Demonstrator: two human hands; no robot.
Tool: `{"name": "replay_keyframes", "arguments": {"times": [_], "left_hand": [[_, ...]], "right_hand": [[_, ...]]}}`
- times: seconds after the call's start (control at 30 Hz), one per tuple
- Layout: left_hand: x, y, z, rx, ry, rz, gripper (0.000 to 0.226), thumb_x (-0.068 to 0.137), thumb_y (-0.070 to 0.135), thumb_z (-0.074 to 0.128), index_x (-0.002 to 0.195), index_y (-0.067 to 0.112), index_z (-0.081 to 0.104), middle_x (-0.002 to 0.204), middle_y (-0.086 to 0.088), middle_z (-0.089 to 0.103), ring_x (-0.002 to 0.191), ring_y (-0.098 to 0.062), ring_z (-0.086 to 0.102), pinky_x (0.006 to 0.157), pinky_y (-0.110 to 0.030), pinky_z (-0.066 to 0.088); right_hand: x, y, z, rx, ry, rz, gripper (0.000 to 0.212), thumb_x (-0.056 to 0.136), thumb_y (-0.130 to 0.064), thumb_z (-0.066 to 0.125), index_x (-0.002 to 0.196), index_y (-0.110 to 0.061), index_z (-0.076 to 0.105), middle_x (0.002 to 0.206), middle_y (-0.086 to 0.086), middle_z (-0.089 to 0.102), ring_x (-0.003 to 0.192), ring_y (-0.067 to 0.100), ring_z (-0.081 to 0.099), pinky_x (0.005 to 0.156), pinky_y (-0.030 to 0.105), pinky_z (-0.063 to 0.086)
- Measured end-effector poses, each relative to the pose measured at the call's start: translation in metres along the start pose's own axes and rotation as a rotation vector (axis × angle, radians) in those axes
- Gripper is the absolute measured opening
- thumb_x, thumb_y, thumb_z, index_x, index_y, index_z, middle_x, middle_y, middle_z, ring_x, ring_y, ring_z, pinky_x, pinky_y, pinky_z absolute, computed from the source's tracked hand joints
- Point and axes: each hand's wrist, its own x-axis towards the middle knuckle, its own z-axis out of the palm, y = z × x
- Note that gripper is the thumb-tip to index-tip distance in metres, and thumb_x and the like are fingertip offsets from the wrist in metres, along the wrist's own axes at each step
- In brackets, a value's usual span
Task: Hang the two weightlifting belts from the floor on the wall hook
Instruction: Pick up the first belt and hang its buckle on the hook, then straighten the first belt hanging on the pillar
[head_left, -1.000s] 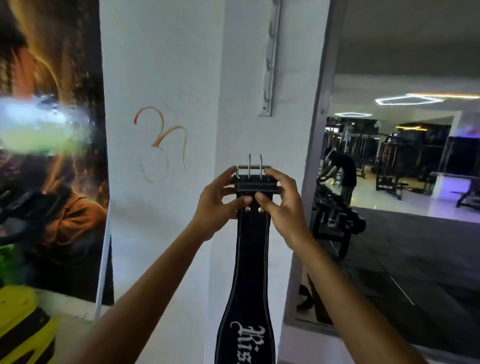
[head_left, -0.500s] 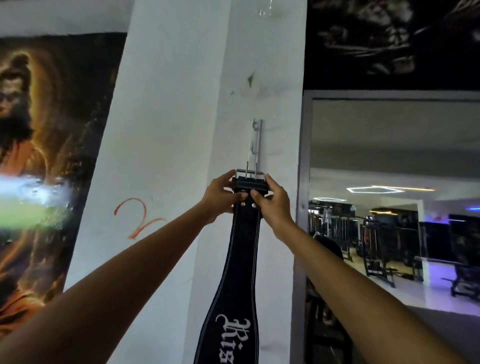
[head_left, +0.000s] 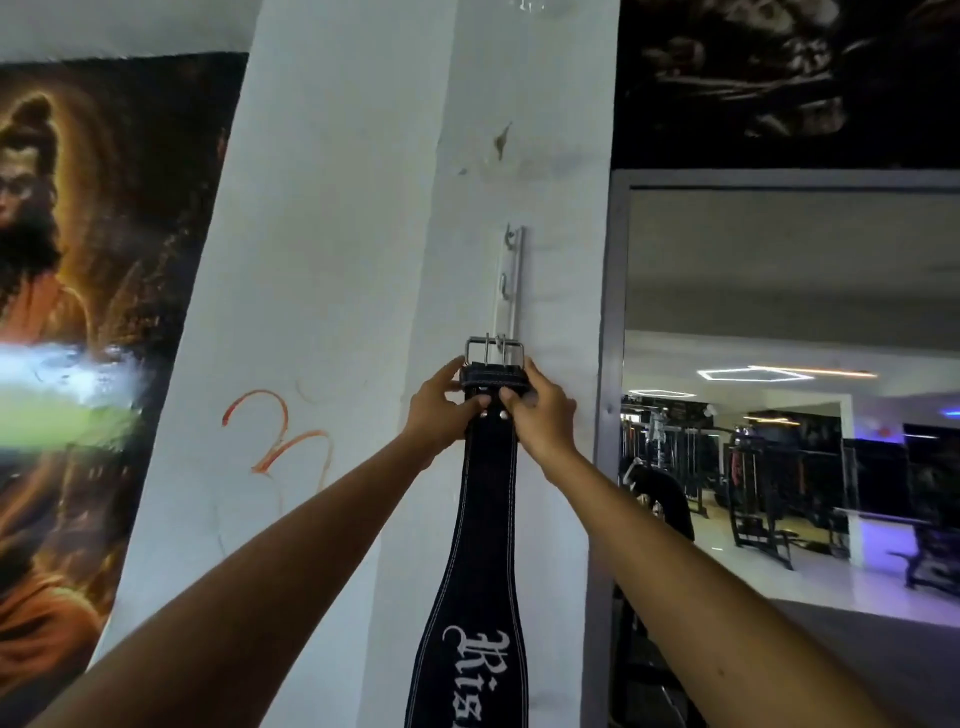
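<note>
A black weightlifting belt (head_left: 485, 519) with white stitching and white lettering hangs straight down against the white pillar. Its steel two-prong buckle (head_left: 493, 351) points up and overlaps the lower end of the white vertical hook rail (head_left: 510, 283), which carries small metal hooks. My left hand (head_left: 441, 410) pinches the belt's top from the left and my right hand (head_left: 540, 415) pinches it from the right, just below the buckle. Whether the buckle sits on a hook I cannot tell. No second belt is in view.
The white pillar (head_left: 332, 312) has an orange symbol (head_left: 275, 436) painted on it. A large poster (head_left: 78, 312) covers the wall at left. A framed wall mirror (head_left: 789, 415) at right reflects gym machines. A dark poster (head_left: 779, 78) hangs above it.
Both hands have lifted the belt up the pillar, so the buckle now overlaps the hook rail's lower end. The view has tilted upward.
</note>
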Motion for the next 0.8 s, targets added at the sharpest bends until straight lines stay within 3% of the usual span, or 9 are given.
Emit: {"name": "replay_keyframes", "arguments": {"times": [0.07, 0.2, 0.33, 0.43, 0.5, 0.6, 0.67, 0.73, 0.8], "left_hand": [[-0.018, -0.009, 0.004, 0.132, 0.122, 0.031, 0.061, 0.081, 0.031, 0.074, 0.136, 0.021, 0.049, 0.116, -0.01, 0.059, 0.1, -0.026, 0.062, 0.08, -0.041, 0.059], [-0.08, -0.038, 0.011, 0.318, 0.235, 0.093, 0.035, 0.087, 0.033, 0.066, 0.115, 0.016, 0.057, 0.092, -0.004, 0.064, 0.08, -0.017, 0.059, 0.063, -0.018, 0.039], [-0.157, -0.071, 0.019, 0.294, 0.172, -0.003, 0.016, 0.087, 0.028, 0.065, 0.092, 0.015, 0.056, 0.071, -0.001, 0.061, 0.064, -0.013, 0.056, 0.055, -0.019, 0.042], [-0.223, -0.104, 0.024, 0.26, 0.058, -0.133, 0.014, 0.086, 0.021, 0.067, 0.082, 0.01, 0.06, 0.065, 0.002, 0.061, 0.056, -0.008, 0.053, 0.05, -0.014, 0.041], [-0.27, -0.131, 0.025, 0.274, -0.021, -0.262, 0.011, 0.085, 0.021, 0.067, 0.08, 0.012, 0.063, 0.067, 0.005, 0.062, 0.059, -0.005, 0.056, 0.051, -0.01, 0.042], [-0.342, -0.178, 0.023, 0.322, -0.106, -0.485, 0.006, 0.082, 0.017, 0.066, 0.081, 0.011, 0.067, 0.069, 0.002, 0.066, 0.061, -0.01, 0.061, 0.051, -0.01, 0.043], [-0.389, -0.21, 0.021, 0.341, -0.171, -0.661, 0.01, 0.083, 0.017, 0.063, 0.08, 0.008, 0.069, 0.071, -0.007, 0.069, 0.064, -0.021, 0.063, 0.06, -0.028, 0.052], [-0.438, -0.241, 0.018, 0.346, -0.199, -0.838, 0.012, 0.084, 0.019, 0.063, 0.074, 0.012, 0.067, 0.072, -0.012, 0.072, 0.066, -0.029, 0.066, 0.065, -0.038, 0.055], [-0.486, -0.267, 0.018, 0.335, -0.191, -1.01, 0.015, 0.084, 0.02, 0.063, 0.071, 0.013, 0.065, 0.07, -0.015, 0.072, 0.067, -0.033, 0.066, 0.065, -0.039, 0.055]], "right_hand": [[-0.018, 0.001, -0.006, -0.091, 0.055, -0.042, 0.047, 0.09, -0.024, 0.065, 0.136, -0.018, 0.055, 0.112, 0.008, 0.065, 0.114, 0.028, 0.051, 0.087, 0.033, 0.04], [-0.081, 0.015, -0.016, -0.041, 0.15, -0.074, 0.028, 0.088, -0.02, 0.07, 0.109, -0.005, 0.06, 0.099, 0.013, 0.063, 0.095, 0.027, 0.059, 0.074, 0.025, 0.042], [-0.172, 0.047, -0.011, -0.027, 0.076, 0.009, 0.017, 0.091, -0.02, 0.067, 0.091, -0.008, 0.055, 0.071, -0.004, 0.055, 0.063, 0.011, 0.054, 0.055, 0.008, 0.038], [-0.253, 0.077, -0.005, 0.028, -0.065, 0.124, 0.014, 0.093, -0.021, 0.064, 0.088, -0.009, 0.057, 0.069, -0.011, 0.057, 0.063, -0.001, 0.055, 0.054, 0.005, 0.041], [-0.306, 0.102, 0.001, 0.045, -0.141, 0.242, 0.012, 0.094, -0.021, 0.063, 0.086, -0.012, 0.058, 0.071, -0.011, 0.06, 0.064, 0.0, 0.058, 0.056, 0.008, 0.042], [-0.382, 0.145, 0.011, 0.014, -0.248, 0.456, 0.009, 0.093, -0.021, 0.064, 0.086, -0.017, 0.059, 0.072, -0.007, 0.063, 0.068, 0.015, 0.063, 0.062, 0.03, 0.053], [-0.432, 0.168, 0.014, -0.003, -0.332, 0.582, 0.008, 0.092, -0.019, 0.064, 0.086, -0.017, 0.06, 0.075, 0.001, 0.067, 0.072, 0.024, 0.067, 0.068, 0.042, 0.059], [-0.478, 0.186, 0.015, -0.018, -0.416, 0.693, 0.006, 0.093, -0.016, 0.063, 0.087, -0.015, 0.06, 0.083, 0.009, 0.07, 0.077, 0.03, 0.069, 0.072, 0.04, 0.059], [-0.522, 0.202, 0.015, -0.043, -0.489, 0.777, 0.002, 0.093, -0.014, 0.062, 0.092, -0.013, 0.062, 0.085, 0.011, 0.07, 0.078, 0.029, 0.068, 0.073, 0.037, 0.059]]}}
